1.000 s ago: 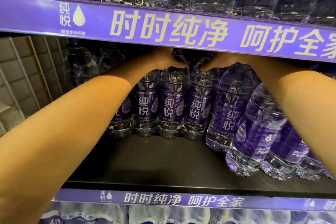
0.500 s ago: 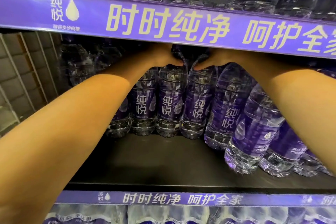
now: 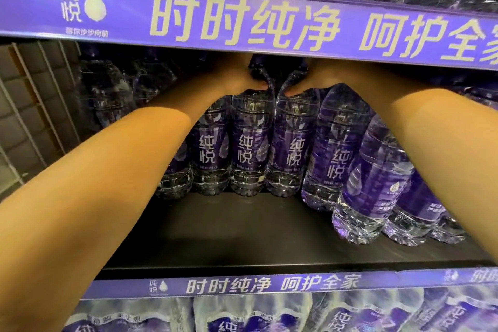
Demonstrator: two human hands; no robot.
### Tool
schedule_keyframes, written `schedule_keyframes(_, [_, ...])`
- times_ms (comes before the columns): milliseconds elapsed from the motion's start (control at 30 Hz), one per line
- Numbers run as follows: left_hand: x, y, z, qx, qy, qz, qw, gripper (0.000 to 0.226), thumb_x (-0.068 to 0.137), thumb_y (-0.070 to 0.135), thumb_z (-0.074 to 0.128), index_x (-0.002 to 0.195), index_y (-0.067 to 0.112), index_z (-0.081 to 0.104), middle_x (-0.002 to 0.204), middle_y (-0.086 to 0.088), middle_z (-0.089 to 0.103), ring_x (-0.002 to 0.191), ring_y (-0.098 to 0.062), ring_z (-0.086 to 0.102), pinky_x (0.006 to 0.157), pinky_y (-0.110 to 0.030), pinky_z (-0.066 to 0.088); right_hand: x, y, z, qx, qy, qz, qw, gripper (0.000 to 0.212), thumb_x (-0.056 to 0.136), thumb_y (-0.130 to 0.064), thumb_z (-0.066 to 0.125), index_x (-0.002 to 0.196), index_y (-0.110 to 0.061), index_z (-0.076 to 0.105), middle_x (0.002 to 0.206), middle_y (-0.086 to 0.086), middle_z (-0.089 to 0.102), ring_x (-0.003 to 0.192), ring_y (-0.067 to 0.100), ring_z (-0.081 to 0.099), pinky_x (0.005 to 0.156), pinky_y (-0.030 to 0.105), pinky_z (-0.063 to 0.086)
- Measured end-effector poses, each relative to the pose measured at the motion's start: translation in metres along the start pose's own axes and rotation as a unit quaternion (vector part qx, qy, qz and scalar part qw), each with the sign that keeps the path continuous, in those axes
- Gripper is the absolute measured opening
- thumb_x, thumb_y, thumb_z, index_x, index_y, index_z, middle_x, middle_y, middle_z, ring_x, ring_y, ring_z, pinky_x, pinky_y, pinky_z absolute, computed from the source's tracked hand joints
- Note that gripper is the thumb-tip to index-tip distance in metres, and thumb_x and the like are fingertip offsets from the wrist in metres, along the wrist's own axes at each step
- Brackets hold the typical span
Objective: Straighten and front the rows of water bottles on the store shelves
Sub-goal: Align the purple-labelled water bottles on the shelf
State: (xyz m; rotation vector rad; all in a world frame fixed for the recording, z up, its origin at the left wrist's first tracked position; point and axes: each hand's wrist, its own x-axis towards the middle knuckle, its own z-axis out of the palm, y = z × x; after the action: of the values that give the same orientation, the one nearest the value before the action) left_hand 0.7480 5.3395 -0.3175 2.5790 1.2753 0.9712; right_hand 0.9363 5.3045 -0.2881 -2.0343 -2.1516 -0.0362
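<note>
Two hands are at work deep in the middle shelf (image 3: 242, 234): our left hand (image 3: 239, 77) is curled around the shoulder of one purple-labelled bottle (image 3: 249, 143), and our right hand (image 3: 310, 79) is closed the same way on the bottle just beside it (image 3: 292, 143), the two touching side by side. Both necks run up behind the purple shelf strip (image 3: 242, 16), so we cannot quite see how far the fingers wrap, though each thumb presses the clear plastic. These two stand upright at the back with their neighbours, labels facing out, while the bottles on the right (image 3: 372, 183) already step forward toward the edge, leaving a bare stretch of dark shelf in front of the middle ones. We judge the step in hand to be drawing this pair forward. Next we would need to slide them level along the shelf up to the front lip, keeping them upright and labels outward, without nudging the neighbours on either side.
</note>
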Motion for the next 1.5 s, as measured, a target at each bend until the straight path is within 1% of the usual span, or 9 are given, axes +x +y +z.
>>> schedule_keyframes(100, [-0.001,0.001,0.0,-0.006,-0.004,0.0,1.0,0.085,0.084,0.026,0.076,0.151,0.012,0.026,0.153,-0.009,0.036,0.141,-0.028,0.034,0.115,-0.036,0.03,0.0,-0.004,0.001,-0.004,0.009,0.015,1.0,0.077,0.084,-0.047,0.07,0.142,-0.007,0.04,0.073,0.003,0.04,0.068,0.026,0.042,0.079,0.038,0.031])
schedule_keyframes(300, [-0.012,0.004,0.001,0.038,0.03,0.04,0.998,0.08,0.087,0.03,0.073,0.151,0.011,0.027,0.152,-0.011,0.036,0.142,-0.03,0.032,0.114,-0.036,0.029,-0.005,-0.003,0.003,-0.044,0.015,-0.002,0.999,0.077,0.088,-0.05,0.065,0.146,-0.01,0.036,0.139,0.013,0.05,0.123,0.036,0.049,0.106,0.045,0.039])
schedule_keyframes(600, [-0.052,0.055,0.021,0.145,0.18,0.095,0.968,0.054,0.091,0.041,0.059,0.138,0.015,0.049,0.132,-0.013,0.058,0.122,-0.038,0.051,0.095,-0.047,0.048,-0.087,0.001,0.023,-0.173,0.244,-0.108,0.948,0.052,0.1,-0.044,0.04,0.145,-0.02,0.036,0.151,0.008,0.038,0.135,0.037,0.038,0.108,0.05,0.032])
schedule_keyframes(833, [-0.063,0.128,0.067,-0.057,0.062,-0.025,0.996,0.073,0.069,0.076,0.049,0.122,0.027,0.058,0.116,-0.006,0.068,0.105,-0.026,0.065,0.092,-0.045,0.053,-0.18,0.065,0.03,-0.151,0.276,-0.122,0.941,0.04,0.092,-0.048,0.052,0.119,-0.019,0.056,0.104,0.009,0.064,0.096,0.035,0.061,0.078,0.042,0.041])
schedule_keyframes(967, [-0.072,0.165,0.1,-0.076,0.093,0.002,0.993,0.044,0.084,0.06,0.065,0.08,0.016,0.062,0.055,0.021,0.063,0.049,0.009,0.055,0.046,-0.004,0.04,-0.218,0.129,0.028,-0.166,0.349,-0.168,0.907,0.043,0.092,-0.045,0.053,0.122,-0.015,0.059,0.118,0.006,0.06,0.108,0.029,0.056,0.086,0.043,0.036])
schedule_keyframes(1033, [-0.075,0.187,0.112,-0.083,0.138,0.017,0.987,0.06,0.085,0.051,0.069,0.086,-0.007,0.054,0.066,0.042,0.052,0.046,0.016,0.05,0.037,-0.003,0.03,-0.231,0.164,0.028,-0.126,0.379,-0.188,0.897,0.044,0.092,-0.042,0.056,0.123,-0.011,0.06,0.125,0.008,0.058,0.115,0.029,0.054,0.09,0.044,0.041])
schedule_keyframes(1100, [-0.073,0.2,0.12,-0.088,0.144,0.008,0.986,0.068,0.083,0.056,0.069,0.088,-0.01,0.052,0.05,0.013,0.056,0.044,0.001,0.049,0.036,-0.013,0.029,-0.236,0.197,0.027,-0.039,0.397,-0.163,0.902,0.047,0.09,-0.042,0.061,0.121,-0.007,0.057,0.119,0.012,0.056,0.11,0.032,0.053,0.088,0.046,0.043])
schedule_keyframes(1300, [-0.062,0.2,0.117,-0.179,0.079,-0.166,0.967,0.063,0.066,0.06,0.08,0.056,0.022,0.031,0.037,0.015,0.024,0.035,-0.003,0.029,0.049,-0.032,0.027,-0.223,0.242,0.016,0.086,0.366,-0.05,0.925,0.059,0.08,-0.061,0.066,0.104,-0.01,0.047,0.099,0.007,0.046,0.091,0.024,0.041,0.077,0.029,0.034])
schedule_keyframes(1500, [-0.049,0.21,0.095,-0.283,-0.04,-0.158,0.945,0.079,0.036,0.068,0.087,0.11,0.047,0.066,0.118,0.026,0.064,0.117,-0.004,0.056,0.107,-0.04,0.042,-0.189,0.222,-0.015,0.023,0.241,-0.015,0.97,0.078,0.071,-0.083,0.052,0.088,-0.008,0.061,0.081,0.009,0.06,0.077,0.029,0.058,0.065,0.037,0.049])
